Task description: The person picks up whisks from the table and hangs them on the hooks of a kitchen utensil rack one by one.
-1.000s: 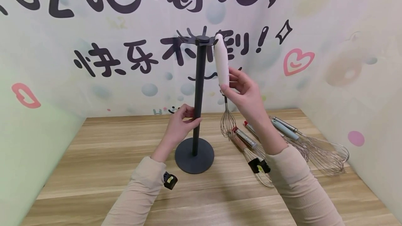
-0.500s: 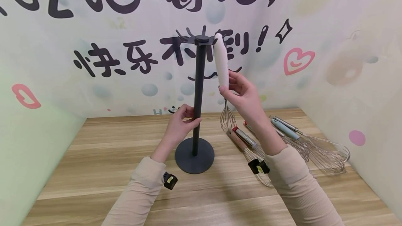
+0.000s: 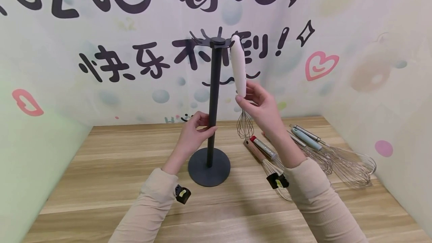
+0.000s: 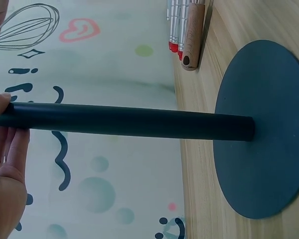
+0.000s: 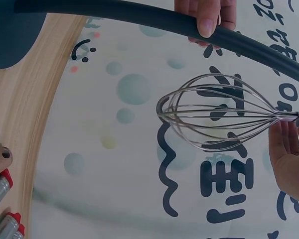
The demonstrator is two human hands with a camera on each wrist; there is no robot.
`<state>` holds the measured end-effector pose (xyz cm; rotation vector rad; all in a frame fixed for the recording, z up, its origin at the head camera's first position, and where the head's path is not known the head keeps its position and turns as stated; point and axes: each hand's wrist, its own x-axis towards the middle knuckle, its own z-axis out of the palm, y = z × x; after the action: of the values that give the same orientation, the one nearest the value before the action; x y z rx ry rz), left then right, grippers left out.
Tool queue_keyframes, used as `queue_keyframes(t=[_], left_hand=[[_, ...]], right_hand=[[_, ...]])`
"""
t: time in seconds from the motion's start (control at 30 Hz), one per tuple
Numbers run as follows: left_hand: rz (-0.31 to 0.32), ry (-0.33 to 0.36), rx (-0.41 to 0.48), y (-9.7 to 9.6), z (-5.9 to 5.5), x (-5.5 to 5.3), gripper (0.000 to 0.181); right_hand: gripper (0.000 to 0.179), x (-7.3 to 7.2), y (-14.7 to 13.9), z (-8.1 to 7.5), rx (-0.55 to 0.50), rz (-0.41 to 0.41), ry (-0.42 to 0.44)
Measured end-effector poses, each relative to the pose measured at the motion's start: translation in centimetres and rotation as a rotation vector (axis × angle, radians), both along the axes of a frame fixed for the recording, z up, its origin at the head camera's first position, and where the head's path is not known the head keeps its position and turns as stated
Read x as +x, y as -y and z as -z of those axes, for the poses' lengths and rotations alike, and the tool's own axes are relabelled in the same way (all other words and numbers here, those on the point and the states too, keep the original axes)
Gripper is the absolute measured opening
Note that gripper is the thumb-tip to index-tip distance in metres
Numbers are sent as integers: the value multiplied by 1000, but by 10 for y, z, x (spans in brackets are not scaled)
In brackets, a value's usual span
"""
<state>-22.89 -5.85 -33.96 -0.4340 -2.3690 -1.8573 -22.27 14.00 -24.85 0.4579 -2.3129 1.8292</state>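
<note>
Black stand point(image 3: 213, 85): upright on the worktop point(image 3: 135, 160), its round base point(image 3: 219, 173) flat, its hook ring point(image 3: 218, 42) at the top.
Left grip point(image 3: 194, 132): thumb and fingers clamped round the lower half of the pole, from the left.
White whisk point(image 3: 238, 66): right of the pole, handle up with a slight tilt, its wire loops point(image 3: 245, 125) hanging well above the worktop; the handle's top end meets the right side of the hook ring, though whether a hook passes through it is too small to tell.
Right grip point(image 3: 260, 102): thumb and fingers closed lightly about the handle's lower end, near the wire neck.
Other whisks: right of the stand lie a wooden-handled whisk point(image 3: 255, 150), a red-tipped whisk point(image 3: 264, 147) just beside it, and farther right a blue-handled whisk point(image 3: 306, 139) among more wires.
Steadying: the left grip best stays firm, since weight on one side could tip or turn the stand.
Letting go: judged well done by lowering the handle gently until the hook bears its weight, then easing the thumb away without pulling sideways.
Clearance: better to keep the right sleeve point(image 3: 310, 183) off the whisks below.
</note>
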Motion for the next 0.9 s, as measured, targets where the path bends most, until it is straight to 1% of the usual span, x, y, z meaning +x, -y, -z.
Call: queue_keyframes(t=[0.2, 0.37, 0.5, 0.73, 0.9], left_hand=[[7, 12, -13, 1, -1, 1, 37], [19, 0, -33, 1, -1, 2, 44], [12, -4, -42, 2, -1, 2, 45], [14, -5, -32, 2, -1, 3, 45], [21, -11, -22, 2, -1, 4, 46]], right_hand=[[49, -2, -3, 7, 1, 5, 4], [50, -5, -7, 16, 7, 13, 21], [54, -8, -12, 23, 28, 11, 42], [58, -12, -21, 40, 93, -16, 62], [57, -12, -27, 53, 91, -23, 79]])
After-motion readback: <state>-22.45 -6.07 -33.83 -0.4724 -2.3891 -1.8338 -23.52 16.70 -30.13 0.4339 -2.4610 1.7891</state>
